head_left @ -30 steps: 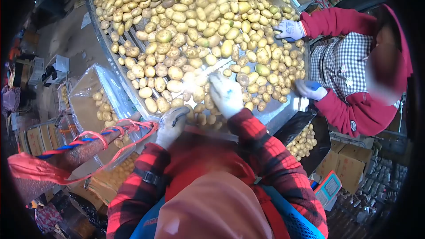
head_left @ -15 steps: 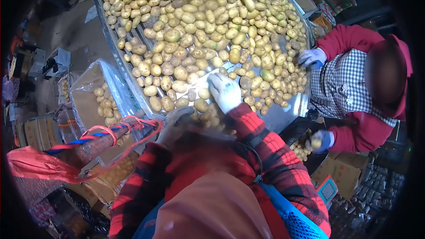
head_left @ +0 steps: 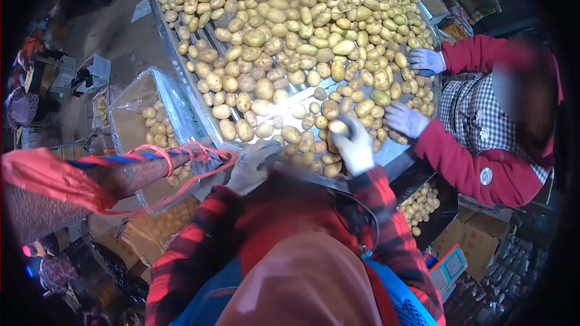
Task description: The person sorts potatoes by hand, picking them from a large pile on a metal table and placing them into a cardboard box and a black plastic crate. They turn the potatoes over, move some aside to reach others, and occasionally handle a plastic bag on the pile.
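Note:
A long metal sorting table (head_left: 181,78) is heaped with several yellow-brown potatoes (head_left: 290,30). My right hand (head_left: 353,145), in a white glove, is closed on one potato (head_left: 338,127) at the near end of the table. My left hand (head_left: 254,166), in a grey glove, rests at the table's near left edge with its fingers bent; whether it holds anything cannot be told. My red and black plaid sleeves fill the lower middle of the view.
A co-worker in red sleeves and a checked apron stands at the right, both gloved hands (head_left: 406,119) among the potatoes. A plastic-lined box of potatoes (head_left: 151,127) sits left of the table. A red net bag (head_left: 48,184) with cords hangs at left. Another potato box (head_left: 420,205) sits lower right.
My right hand drew back toward me and to the right, closing on a potato. My left hand shifted slightly right along the edge. The co-worker's lower hand came back up onto the table.

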The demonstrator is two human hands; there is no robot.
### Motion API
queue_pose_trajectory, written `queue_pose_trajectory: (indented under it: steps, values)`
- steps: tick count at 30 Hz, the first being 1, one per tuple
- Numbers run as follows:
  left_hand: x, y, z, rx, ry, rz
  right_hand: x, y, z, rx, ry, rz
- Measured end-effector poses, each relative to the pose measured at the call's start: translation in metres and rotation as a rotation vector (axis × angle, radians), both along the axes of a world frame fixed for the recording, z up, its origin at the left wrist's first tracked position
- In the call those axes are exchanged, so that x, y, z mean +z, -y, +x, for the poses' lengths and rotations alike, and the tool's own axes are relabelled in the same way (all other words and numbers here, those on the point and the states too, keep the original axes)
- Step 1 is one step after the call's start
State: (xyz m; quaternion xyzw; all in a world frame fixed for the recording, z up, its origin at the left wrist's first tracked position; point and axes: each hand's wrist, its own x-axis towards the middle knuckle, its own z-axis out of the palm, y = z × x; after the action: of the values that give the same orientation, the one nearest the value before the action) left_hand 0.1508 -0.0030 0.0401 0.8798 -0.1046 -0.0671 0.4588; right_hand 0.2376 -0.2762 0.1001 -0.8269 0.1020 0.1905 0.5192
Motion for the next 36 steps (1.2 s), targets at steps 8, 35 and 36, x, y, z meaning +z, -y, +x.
queue_pose_trajectory:
  steps: [8, 35, 36]
  values:
    - [-0.013, 0.004, -0.016, -0.037, 0.255, 0.080, -0.018, 0.216, -0.210, -0.450, 0.218, -0.683]
    - [0.005, -0.036, -0.099, 0.245, 0.165, -0.013, -0.105, -0.120, -0.001, 0.710, 0.856, -0.462]
    - [0.000, -0.037, -0.103, 0.249, 0.159, -0.016, -0.100, -0.114, -0.010, 0.679, 0.838, -0.397]
